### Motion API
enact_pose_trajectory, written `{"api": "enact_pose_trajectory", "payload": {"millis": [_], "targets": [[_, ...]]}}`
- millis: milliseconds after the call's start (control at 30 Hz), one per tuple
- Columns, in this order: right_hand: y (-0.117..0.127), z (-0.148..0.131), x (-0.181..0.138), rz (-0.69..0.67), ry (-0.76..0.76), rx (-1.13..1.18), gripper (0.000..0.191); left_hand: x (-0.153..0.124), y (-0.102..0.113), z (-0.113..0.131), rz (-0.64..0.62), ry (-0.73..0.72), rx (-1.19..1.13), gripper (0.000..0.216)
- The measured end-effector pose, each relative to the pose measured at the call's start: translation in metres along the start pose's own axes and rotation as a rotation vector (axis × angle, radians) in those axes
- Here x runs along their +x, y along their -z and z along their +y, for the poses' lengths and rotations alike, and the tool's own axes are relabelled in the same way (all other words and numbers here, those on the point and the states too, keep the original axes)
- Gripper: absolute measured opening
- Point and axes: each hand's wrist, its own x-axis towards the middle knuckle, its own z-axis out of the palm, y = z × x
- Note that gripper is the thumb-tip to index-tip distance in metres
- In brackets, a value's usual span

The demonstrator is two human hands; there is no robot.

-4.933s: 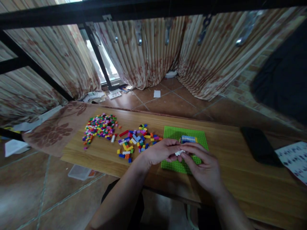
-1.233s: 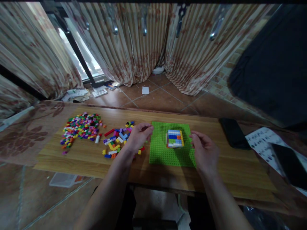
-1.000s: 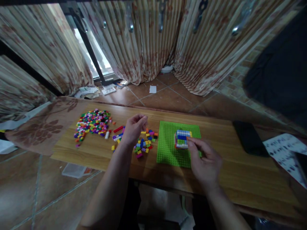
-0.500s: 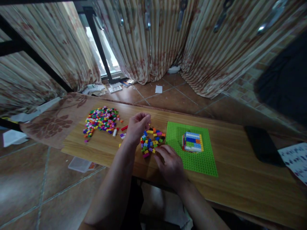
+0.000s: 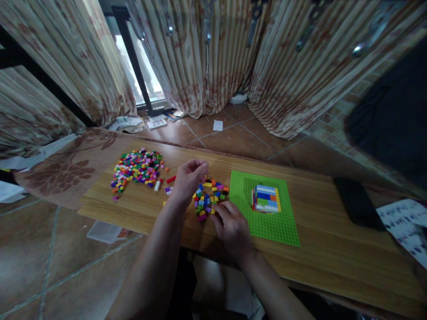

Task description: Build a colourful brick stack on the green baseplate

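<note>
My left hand (image 5: pixel 189 180) is closed in a pinch just above the far left side of a small pile of coloured toy bricks (image 5: pixel 205 201). Whatever its fingertips hold, if anything, cannot be made out. My right hand (image 5: pixel 233 229) reaches into the near right edge of that pile, its fingers bent and the thumb apart from them. No brick shows between them. Right of the pile lies a green baseplate (image 5: pixel 287 229). On it stands a block built of bricks (image 5: pixel 266 198), with white, blue, orange and green pieces on top.
A larger heap of mixed bricks (image 5: pixel 136 168) spreads over the left of the wooden table (image 5: pixel 333 262). A red brick (image 5: pixel 171 179) and a white brick (image 5: pixel 157 186) lie loose between the piles. A dark flat object (image 5: pixel 358 202) and a written sheet (image 5: pixel 405 224) are at the right.
The view has shifted slightly. Both hands keep nearly the same places over the small pile, and the brick block looks unchanged.
</note>
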Motion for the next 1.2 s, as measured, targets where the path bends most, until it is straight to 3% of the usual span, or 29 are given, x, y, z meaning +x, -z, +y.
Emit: {"api": "enact_pose_trajectory", "payload": {"millis": [200, 433, 800, 900, 1000, 1067, 1200], "targets": [[0.006, 0.005, 0.001, 0.071, -0.045, 0.126, 0.021, 0.000, 0.001, 0.001, -0.002, -0.017, -0.011, 0.023], [0.013, 0.013, 0.001, 0.123, -0.099, 0.002, 0.024, 0.000, 0.004, 0.003, 0.011, -0.018, -0.007, 0.022], [0.006, 0.010, 0.003, 0.064, -0.046, -0.123, 0.022, 0.001, 0.005, 0.002, 0.011, -0.004, -0.017, 0.024], [0.005, 0.011, 0.003, 0.067, -0.046, -0.112, 0.018, 0.004, 0.014, 0.006, 0.038, -0.037, 0.008, 0.024], [0.004, 0.012, 0.002, 0.078, -0.052, -0.084, 0.015, 0.008, 0.037, 0.012, 0.078, -0.080, 0.142, 0.024], [0.004, 0.013, 0.001, 0.089, -0.055, -0.068, 0.015, 0.007, 0.057, 0.017, -0.003, -0.093, 0.367, 0.022], [0.005, 0.014, 0.001, 0.110, -0.055, -0.031, 0.017, -0.002, 0.087, 0.025, -0.376, 0.015, 0.863, 0.017]]}}
